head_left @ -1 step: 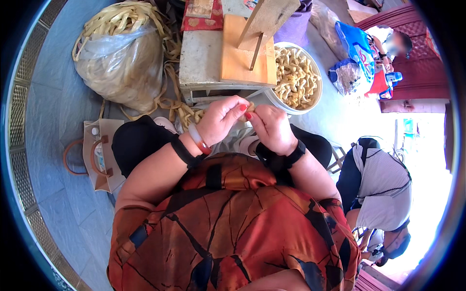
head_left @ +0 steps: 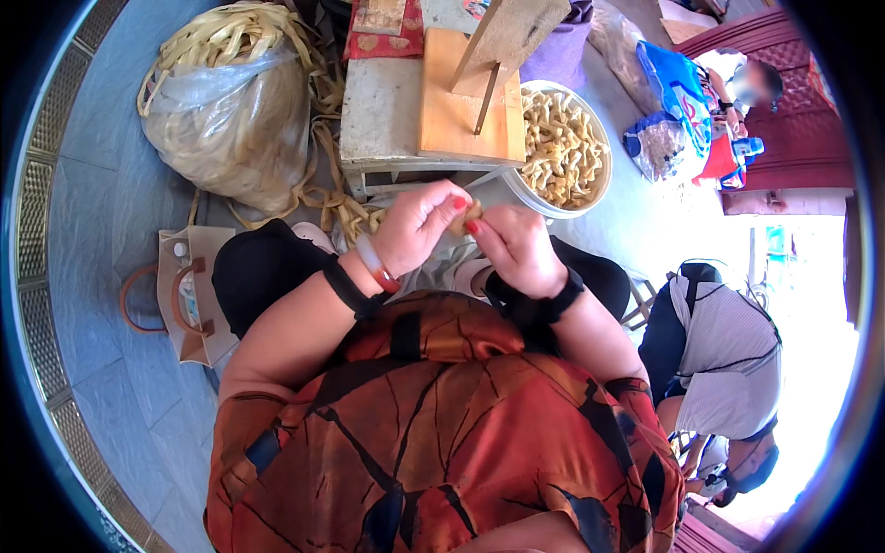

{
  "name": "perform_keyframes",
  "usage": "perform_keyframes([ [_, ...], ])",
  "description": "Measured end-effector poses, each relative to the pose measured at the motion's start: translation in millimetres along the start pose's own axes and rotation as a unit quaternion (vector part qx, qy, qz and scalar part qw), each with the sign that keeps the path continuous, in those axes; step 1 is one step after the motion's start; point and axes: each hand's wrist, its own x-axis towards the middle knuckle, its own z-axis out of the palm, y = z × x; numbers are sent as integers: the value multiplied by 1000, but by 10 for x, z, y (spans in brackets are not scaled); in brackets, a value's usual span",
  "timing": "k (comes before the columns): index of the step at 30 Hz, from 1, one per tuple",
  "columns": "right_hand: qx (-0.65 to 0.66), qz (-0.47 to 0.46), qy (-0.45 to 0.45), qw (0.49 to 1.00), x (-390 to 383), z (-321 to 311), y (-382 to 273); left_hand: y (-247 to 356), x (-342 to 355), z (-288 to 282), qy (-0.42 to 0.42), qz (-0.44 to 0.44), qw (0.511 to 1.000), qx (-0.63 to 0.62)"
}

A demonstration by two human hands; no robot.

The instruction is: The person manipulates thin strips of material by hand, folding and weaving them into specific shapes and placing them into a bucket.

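Note:
Above my lap, both hands meet with their fingertips pinched on one small tan knotted strip point(head_left: 471, 214), largely covered by the fingers. My left hand point(head_left: 417, 221) grips it from the left, thumb and fingers closed. From the right, my right hand point(head_left: 519, 241) closes on the same piece with its thumb on top. Just beyond the right hand stands a round white bucket point(head_left: 601, 189) filled with similar tan knotted pieces point(head_left: 562, 147). Long pale strips point(head_left: 346, 210) trail along the floor beside my left wrist.
A clear plastic bag point(head_left: 230, 129) bulges with coiled strips at the far left. Ahead is a low worn table point(head_left: 378, 111) bearing a wooden board with an upright point(head_left: 470, 101). An open handbag point(head_left: 198, 295) stands left. Two other people point(head_left: 733, 350) are at the right, near bright packages point(head_left: 678, 88).
My right hand has turned slightly and its fingers have shifted on the tan strip, so a little more of the piece shows between the hands.

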Motion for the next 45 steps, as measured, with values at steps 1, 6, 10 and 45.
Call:
perform_keyframes([
  [1, 31, -16, -11, 999, 1, -19, -31, -23, 40, -48, 42, -6, 999, 12],
  [6, 162, 164, 9, 973, -98, -102, 82, 81, 97, -113, 94, -18, 992, 78],
  [10, 37, -85, 73, 993, 43, -44, -47, 131, 83, 16, 61, 35, 995, 67],
  [45, -174, -159, 51, 970, -116, -140, 208, -98, -13, 46, -193, -244, 888, -338],
])
